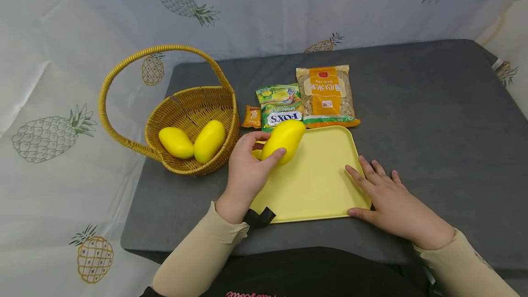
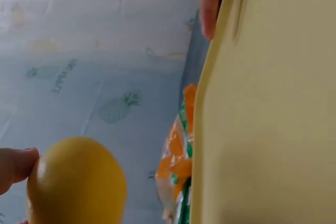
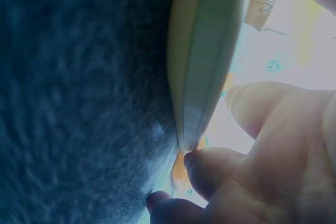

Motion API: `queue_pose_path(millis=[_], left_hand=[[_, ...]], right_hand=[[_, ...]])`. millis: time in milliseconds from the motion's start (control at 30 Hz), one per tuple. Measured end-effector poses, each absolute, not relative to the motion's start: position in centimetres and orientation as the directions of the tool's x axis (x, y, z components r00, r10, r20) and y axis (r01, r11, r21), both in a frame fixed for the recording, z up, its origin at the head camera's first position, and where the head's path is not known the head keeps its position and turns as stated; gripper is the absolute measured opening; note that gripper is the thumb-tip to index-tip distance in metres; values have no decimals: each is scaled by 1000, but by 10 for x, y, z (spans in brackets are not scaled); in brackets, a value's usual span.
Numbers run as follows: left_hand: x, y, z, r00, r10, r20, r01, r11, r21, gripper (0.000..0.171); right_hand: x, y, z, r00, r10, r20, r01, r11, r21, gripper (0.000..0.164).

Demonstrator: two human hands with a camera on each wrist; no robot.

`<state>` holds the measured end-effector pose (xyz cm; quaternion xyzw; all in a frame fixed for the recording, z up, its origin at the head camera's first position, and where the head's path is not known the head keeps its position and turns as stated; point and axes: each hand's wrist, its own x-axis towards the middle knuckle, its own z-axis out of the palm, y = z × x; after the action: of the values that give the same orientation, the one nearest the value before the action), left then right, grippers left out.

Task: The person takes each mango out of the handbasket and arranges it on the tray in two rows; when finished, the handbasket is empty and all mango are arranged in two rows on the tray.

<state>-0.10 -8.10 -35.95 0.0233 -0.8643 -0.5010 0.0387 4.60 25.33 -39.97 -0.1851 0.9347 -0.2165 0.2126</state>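
In my left hand [image 1: 249,164] I grip a smooth yellow mango [image 1: 286,141], thumb on the near side and fingers around its left end. It is held over the upper left part of a pale yellow tray [image 1: 313,187]. The left wrist view shows the mango [image 2: 79,182] apart from the tray [image 2: 273,103], with a thumb or fingertip against its side. My right hand [image 1: 392,200] lies spread at the tray's right edge, fingers extended; in the right wrist view its fingertips [image 3: 210,166] are right at the tray's rim [image 3: 207,66].
Left of the tray stands a woven basket [image 1: 231,150] with a tall handle and two yellow mangoes [image 1: 210,141] inside. Behind the tray lie a small orange packet [image 1: 252,117], a green Fox's candy bag [image 1: 280,104] and a larger orange-and-clear food bag [image 1: 327,95]. Everything rests on a grey table [image 1: 433,127].
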Motion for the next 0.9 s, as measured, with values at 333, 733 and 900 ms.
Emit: queue_pose_path(millis=[333, 733, 900], left_hand=[[-8, -52, -372, -998, -12, -65, -60, 582, 811, 51], [-16, -40, -386, -993, -11, -115, -92, 675, 732, 49], [-18, -37, -388, -992, 0, -125, -88, 709, 699, 47]], right_hand=[[45, 253, -401, -840, -437, -322, -249, 837, -487, 108], [44, 253, -401, -841, -439, -315, -258, 838, -481, 107], [44, 253, -401, -840, -439, -319, -259, 841, -475, 107]])
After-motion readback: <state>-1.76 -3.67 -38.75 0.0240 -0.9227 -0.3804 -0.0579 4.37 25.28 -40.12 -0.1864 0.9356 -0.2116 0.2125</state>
